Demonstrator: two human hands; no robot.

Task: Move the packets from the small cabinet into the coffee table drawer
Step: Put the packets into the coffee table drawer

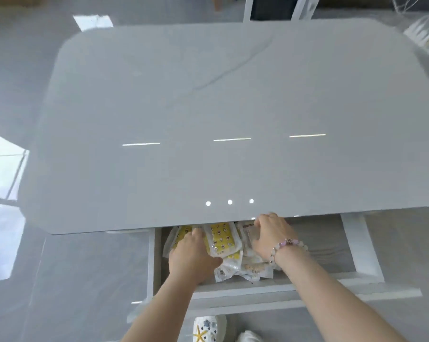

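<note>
I'm seeing the left hand (191,253) pressing flat, fingers spread, on the packets (229,245); the right hand (270,236) is lying open beside them, all heaped in the drawer's (356,248) left half under the worktop's (233,107) near edge.

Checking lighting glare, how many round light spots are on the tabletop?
3, in a row near the coffee table's front edge: left spot, middle spot, right spot.
</note>
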